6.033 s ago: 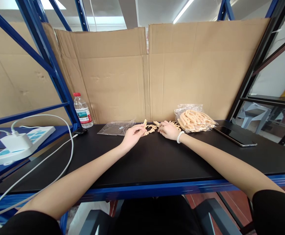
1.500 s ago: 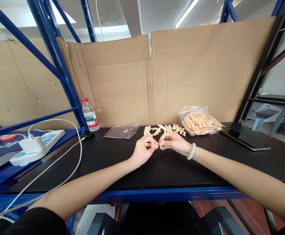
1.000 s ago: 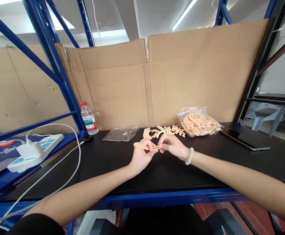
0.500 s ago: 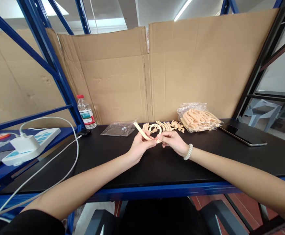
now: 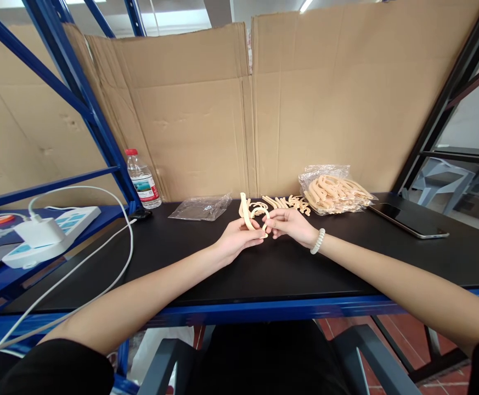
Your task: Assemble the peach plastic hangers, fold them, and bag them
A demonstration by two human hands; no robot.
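**Long piece (image 5: 244, 210) and arched piece (image 5: 265, 208) pinched close together**

We see the left grip (image 5: 238, 237) closed on the long piece, which rises between thumb and fingers with its broad upper end leaning slightly left. Facing it, the right grip (image 5: 291, 224) pinches the arched piece, whose curve bows upward just to the right of the long one. Both pieces are held above the black surface (image 5: 206, 280); fingers cover their lower ends, so we cannot fairly say whether the two are joined there or merely touching.

Behind the right grip we notice a pale bracelet (image 5: 318, 241). Beyond the hands, loose pieces (image 5: 297, 203) of the same pale colour lie in a row, and to their right sits a stuffed bag (image 5: 338, 195) of clear plastic, full of similar shapes. Just right of that we find a dark-screened device (image 5: 407, 220) lying flat. To the left of the held pieces lies a flat clear bag (image 5: 201, 208), then an upright bottle (image 5: 144, 184) with a red cap. Cardboard (image 5: 181, 120) stands along the back, and at far left we see a white power strip (image 5: 78, 220).
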